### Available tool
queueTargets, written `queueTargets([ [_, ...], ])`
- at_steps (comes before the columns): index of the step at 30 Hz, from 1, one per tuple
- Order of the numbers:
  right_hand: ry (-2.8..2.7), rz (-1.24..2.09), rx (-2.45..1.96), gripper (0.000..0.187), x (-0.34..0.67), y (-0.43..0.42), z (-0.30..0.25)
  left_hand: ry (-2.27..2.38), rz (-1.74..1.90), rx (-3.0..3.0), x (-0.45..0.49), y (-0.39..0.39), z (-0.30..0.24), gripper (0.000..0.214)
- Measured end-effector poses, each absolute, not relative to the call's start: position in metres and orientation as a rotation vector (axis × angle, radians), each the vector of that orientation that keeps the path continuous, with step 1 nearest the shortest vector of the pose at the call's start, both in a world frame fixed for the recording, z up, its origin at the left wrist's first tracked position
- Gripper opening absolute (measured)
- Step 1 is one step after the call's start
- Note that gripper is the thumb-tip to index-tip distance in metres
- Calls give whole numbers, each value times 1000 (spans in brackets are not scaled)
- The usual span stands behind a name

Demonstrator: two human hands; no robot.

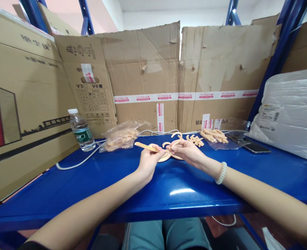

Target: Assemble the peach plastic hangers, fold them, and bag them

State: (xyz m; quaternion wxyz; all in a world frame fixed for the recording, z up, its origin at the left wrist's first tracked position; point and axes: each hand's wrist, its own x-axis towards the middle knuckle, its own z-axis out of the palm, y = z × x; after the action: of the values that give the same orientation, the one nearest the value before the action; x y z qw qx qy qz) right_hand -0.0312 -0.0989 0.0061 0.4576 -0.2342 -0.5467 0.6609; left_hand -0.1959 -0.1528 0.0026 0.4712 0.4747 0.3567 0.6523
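Note:
My left hand is closed around a long, flat beige plastic hanger arm, whose free end points left. Against its inner end, my right hand pinches a small beige curved hanger piece; the fingers partly cover the joint between them. Both hands are close together above the blue table. Under and behind them lie curved beige hanger parts, partly hidden by the fingers. A beige hook shows just beyond my right fingers. To its right is a heap of small beige hook pieces.
A clear bag of beige pieces and a water bottle stand left. Right are an opened bag of curved parts, a phone and a white wrapped package. Cardboard walls the back; a white cable crosses the blue table.

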Motion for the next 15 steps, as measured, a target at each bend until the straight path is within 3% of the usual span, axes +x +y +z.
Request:
queueTargets([
  [15, -1471, 1773, -570, 33, -32, -106, 7, 913, 1630, 1207, -194, -157, -1, 26],
])
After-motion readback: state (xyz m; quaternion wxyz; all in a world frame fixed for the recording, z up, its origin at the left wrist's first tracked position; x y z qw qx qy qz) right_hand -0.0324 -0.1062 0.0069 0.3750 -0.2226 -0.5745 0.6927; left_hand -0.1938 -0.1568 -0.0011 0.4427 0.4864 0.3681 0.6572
